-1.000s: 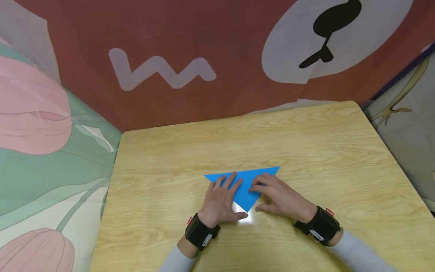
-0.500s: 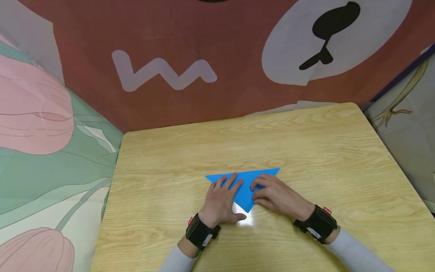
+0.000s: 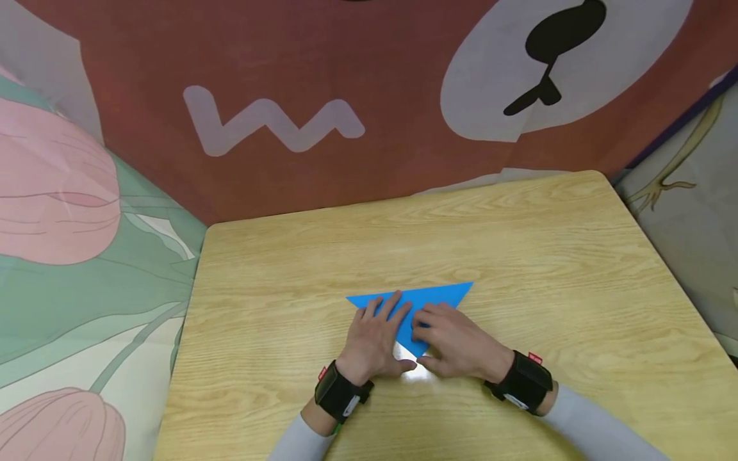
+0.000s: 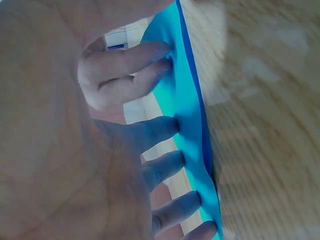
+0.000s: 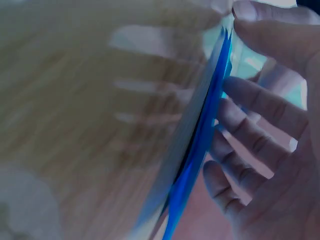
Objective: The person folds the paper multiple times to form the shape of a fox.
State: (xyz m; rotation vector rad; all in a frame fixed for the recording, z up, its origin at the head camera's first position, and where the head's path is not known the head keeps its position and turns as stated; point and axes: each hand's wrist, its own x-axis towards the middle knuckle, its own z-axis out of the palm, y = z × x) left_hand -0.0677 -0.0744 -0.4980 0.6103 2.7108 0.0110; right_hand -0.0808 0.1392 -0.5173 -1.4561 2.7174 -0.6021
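Note:
A sheet of blue paper (image 3: 441, 296), folded into a triangle, lies on the table with its long edge away from me and a corner toward me. My left hand (image 3: 373, 340) rests on its left half with fingers spread; in the left wrist view those fingertips press along the blue paper (image 4: 192, 120). On the right half, the bent fingers of my right hand (image 3: 461, 342) touch the top of the sheet, and the thumb is right by the near corner. Layers of the blue paper (image 5: 195, 160) stand slightly apart along the edge in the right wrist view.
The wooden table (image 3: 277, 275) reaches back to a reddish-brown printed wall covering (image 3: 323, 179). A floral covering (image 3: 57, 307) borders it on the left. Both wrists carry black bands (image 3: 521, 382), and a bright reflection shows near the paper's front corner.
My right hand has shifted left and toward me across the paper, its thumb coming to the near corner. The left hand and the sheet have stayed in place.

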